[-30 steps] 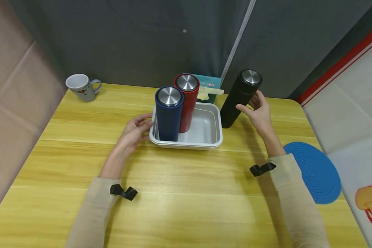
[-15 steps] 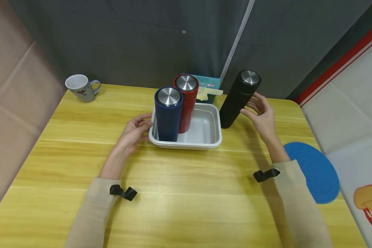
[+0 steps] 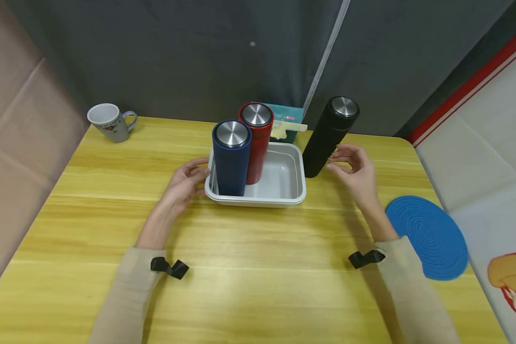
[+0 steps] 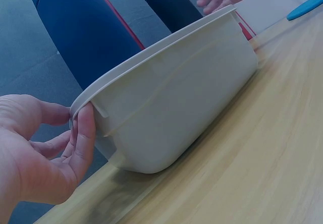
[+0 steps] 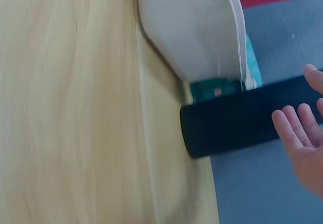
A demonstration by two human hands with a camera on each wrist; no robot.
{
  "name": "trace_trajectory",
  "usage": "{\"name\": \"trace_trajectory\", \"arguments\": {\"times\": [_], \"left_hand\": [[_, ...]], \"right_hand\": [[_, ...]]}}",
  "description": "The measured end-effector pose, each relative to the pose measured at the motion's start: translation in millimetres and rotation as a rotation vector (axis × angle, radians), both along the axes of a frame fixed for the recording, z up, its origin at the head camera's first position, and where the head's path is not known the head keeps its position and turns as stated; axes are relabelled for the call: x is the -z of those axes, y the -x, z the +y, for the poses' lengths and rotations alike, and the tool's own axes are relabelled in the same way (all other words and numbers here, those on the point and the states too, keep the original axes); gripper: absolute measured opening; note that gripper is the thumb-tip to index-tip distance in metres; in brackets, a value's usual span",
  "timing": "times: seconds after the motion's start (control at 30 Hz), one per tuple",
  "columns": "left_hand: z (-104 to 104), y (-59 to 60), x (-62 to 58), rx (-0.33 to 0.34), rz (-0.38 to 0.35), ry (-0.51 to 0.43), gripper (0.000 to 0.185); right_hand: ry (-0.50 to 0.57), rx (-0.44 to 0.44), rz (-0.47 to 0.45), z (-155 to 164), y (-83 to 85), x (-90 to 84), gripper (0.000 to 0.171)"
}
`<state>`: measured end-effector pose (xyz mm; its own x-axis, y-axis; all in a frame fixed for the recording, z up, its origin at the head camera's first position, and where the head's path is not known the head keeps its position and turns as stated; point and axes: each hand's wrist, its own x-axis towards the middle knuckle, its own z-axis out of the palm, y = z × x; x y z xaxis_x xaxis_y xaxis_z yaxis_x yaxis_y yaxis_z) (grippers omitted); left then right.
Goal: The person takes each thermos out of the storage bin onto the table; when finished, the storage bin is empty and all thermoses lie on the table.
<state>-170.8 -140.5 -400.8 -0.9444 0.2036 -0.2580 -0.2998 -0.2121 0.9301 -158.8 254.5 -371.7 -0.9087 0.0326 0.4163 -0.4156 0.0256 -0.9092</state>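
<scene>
A white tray [image 3: 258, 199] sits mid-table with a blue flask [image 3: 231, 157] and a red flask [image 3: 254, 143] standing in its left half. My left hand [image 3: 184, 184] rests at the tray's left rim; its thumb [image 4: 84, 128] lies against the tray [image 4: 192, 98] just under the lip, fingers relaxed. A black flask [image 3: 328, 138] stands on the table just right of the tray. My right hand [image 3: 353, 168] hovers beside its base, fingers [image 5: 298, 135] spread and apart from the black flask [image 5: 242, 123], holding nothing.
A white mug [image 3: 106, 122] stands at the far left corner. A teal box [image 3: 287, 125] sits behind the tray. A blue round mat [image 3: 430, 236] lies at the right edge. A dark curtain hangs behind the wooden table [image 3: 249, 267].
My right hand has let go of the black flask and drawn back toward me. The flask stays standing beside the tray. My left hand has not moved.
</scene>
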Motion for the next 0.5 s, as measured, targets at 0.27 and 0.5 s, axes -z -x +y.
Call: {"name": "trace_trajectory", "arguments": {"times": [0.27, 0.5], "left_hand": [[-1, -0.6, -1.0, -0.005, -0.008, -0.007, 0.04], [-1, -1.2, -2.4, -0.003, -0.009, -0.007, 0.041]], "right_hand": [[-0.033, -0.189, -0.01, -29, -3.5, -13.5, 0.041], [-0.099, -0.229, -0.037, -52, 8.4, -19.1, 0.04]]}}
